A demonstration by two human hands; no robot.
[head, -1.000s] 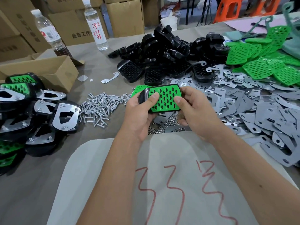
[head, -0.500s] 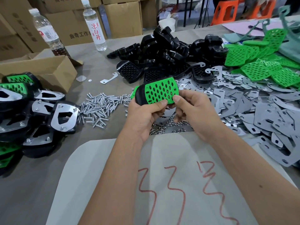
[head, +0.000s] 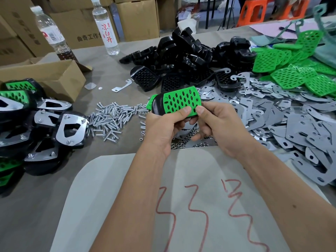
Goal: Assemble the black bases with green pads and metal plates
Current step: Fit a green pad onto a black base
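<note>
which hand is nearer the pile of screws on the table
Left. The left hand holds the green pad on its black base just right of the screws. The right hand pinches the pad's near edge, farther right, beside the metal plates.

Two water bottles far left: one [head: 51, 36], the other [head: 106, 28]. Two hands, left hand [head: 163, 128] and right hand [head: 220, 126], on one base with green pad [head: 179, 102]. One open carton [head: 45, 77] left; two orange stools [head: 254, 11] far right; screws [head: 109, 119], metal plates [head: 291, 120], loose green pads [head: 291, 70] and black bases [head: 181, 57] in heaps beyond counting.

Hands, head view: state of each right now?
Left hand: grips the black base with green pad.
Right hand: pinches the same pad's near edge.
</note>
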